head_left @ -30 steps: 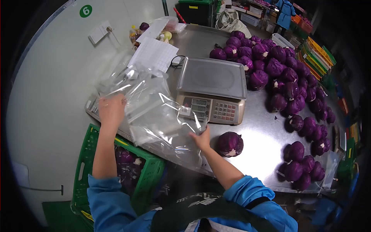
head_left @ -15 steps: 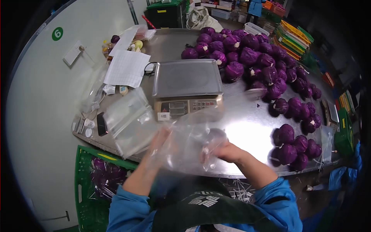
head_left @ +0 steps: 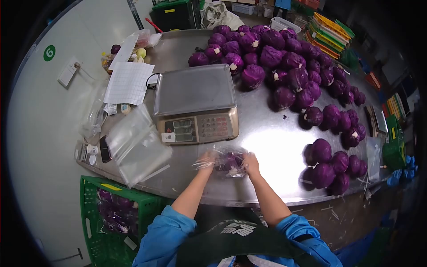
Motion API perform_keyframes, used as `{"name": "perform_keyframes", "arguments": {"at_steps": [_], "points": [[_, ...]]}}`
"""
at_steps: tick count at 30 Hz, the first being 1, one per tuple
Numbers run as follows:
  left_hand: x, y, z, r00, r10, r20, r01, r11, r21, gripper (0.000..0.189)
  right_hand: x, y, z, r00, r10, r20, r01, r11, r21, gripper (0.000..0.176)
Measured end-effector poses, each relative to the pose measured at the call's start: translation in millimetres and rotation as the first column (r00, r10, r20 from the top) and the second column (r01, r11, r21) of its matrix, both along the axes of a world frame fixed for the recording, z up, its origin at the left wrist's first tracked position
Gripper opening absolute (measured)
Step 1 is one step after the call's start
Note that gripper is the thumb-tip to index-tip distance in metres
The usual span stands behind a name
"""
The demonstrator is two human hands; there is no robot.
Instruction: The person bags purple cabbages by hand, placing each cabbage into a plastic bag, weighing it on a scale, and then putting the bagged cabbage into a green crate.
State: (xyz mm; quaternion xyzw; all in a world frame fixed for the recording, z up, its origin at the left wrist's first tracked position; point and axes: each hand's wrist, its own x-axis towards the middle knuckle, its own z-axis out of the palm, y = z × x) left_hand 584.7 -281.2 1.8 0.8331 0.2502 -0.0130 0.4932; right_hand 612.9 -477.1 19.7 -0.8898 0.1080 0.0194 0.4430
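Just in front of the scale (head_left: 195,91), a clear plastic bag (head_left: 231,156) with purple cabbage (head_left: 231,165) inside is held low over the metal table. My left hand (head_left: 206,161) is closed on the bag's left side, where the plastic is bunched and slightly blurred. On the right side, my right hand (head_left: 250,163) grips the same bag. A stack of flat clear bags (head_left: 140,149) lies left of my left hand. Loose purple cabbages (head_left: 287,58) are heaped behind and to the right of the scale.
A green crate (head_left: 91,227) holding bagged cabbages stands below the table's left edge. Paper sheets (head_left: 130,82) and a phone (head_left: 105,149) lie on the left. Smaller cabbage groups (head_left: 321,150) sit on the right. Stacked colored crates (head_left: 327,35) stand beyond the table.
The bag, earlier spread open and blurred between my hands, now surrounds purple cabbage. Both hands have moved farther forward over the table. The view has shifted slightly to the right.
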Motion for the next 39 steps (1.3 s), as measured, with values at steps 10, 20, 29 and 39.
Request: {"name": "perform_keyframes", "arguments": {"at_steps": [10,20,29,39], "points": [[-17.0,24.4,126.3,0.966,-0.203,0.159,0.244,0.519,-0.819,0.011,15.3,-64.7,94.9,0.833,0.553,-0.002,-0.308,0.468,0.828,0.016],[-188.3,14.9,169.9,0.635,-0.767,0.094,0.770,0.618,-0.159,0.012,-151.3,-97.2,159.0,0.610,0.788,-0.079,-0.780,0.582,-0.229,0.008],[-257.1,-28.2,76.7,0.808,-0.556,-0.197,0.334,0.706,-0.624,0.036,-301.3,-117.5,151.6,0.647,0.763,-0.009,-0.637,0.533,-0.557,0.005],[-265.5,-24.8,129.3,0.680,-0.732,-0.046,0.507,0.514,-0.691,0.030,-285.6,-23.9,155.5,0.718,0.684,0.132,-0.614,0.711,-0.344,0.016]]}}
